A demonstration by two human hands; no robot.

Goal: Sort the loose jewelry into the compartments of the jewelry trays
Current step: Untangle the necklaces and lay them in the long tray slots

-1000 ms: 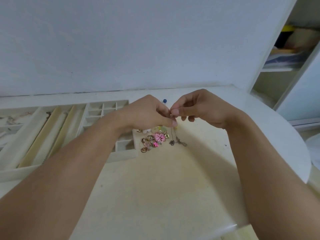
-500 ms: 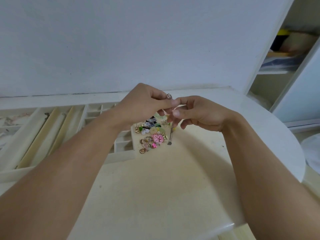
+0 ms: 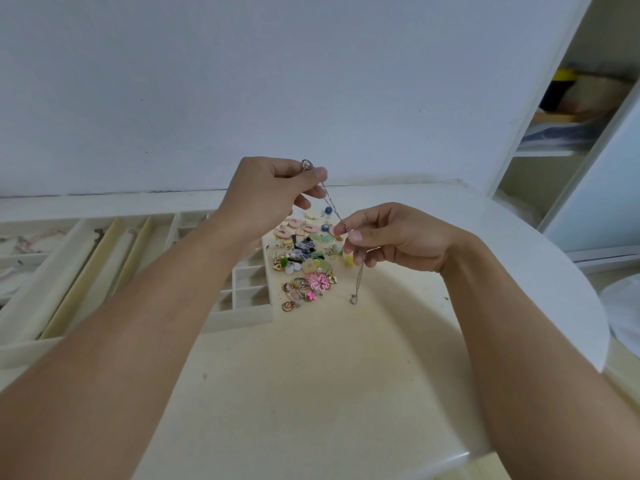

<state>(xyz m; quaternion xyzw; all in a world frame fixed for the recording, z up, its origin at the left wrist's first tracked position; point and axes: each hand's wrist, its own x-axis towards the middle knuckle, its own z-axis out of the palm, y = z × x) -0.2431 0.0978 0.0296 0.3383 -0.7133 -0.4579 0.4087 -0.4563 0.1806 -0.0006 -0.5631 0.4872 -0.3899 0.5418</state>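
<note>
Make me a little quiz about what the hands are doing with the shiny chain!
1. True or false: both hands pinch the silver chain.
2. Which hand is higher: the left hand or the right hand?
3. Where is the pink flower piece? A) in the jewelry tray B) in the loose pile on the table C) in a hand

Key:
1. True.
2. The left hand.
3. B. The chain's free end hangs below the right hand.

Left hand (image 3: 273, 192) hides part of the tray (image 3: 249, 292); chain (image 3: 332, 206) links too tiny to tell (clasp type idk).
</note>
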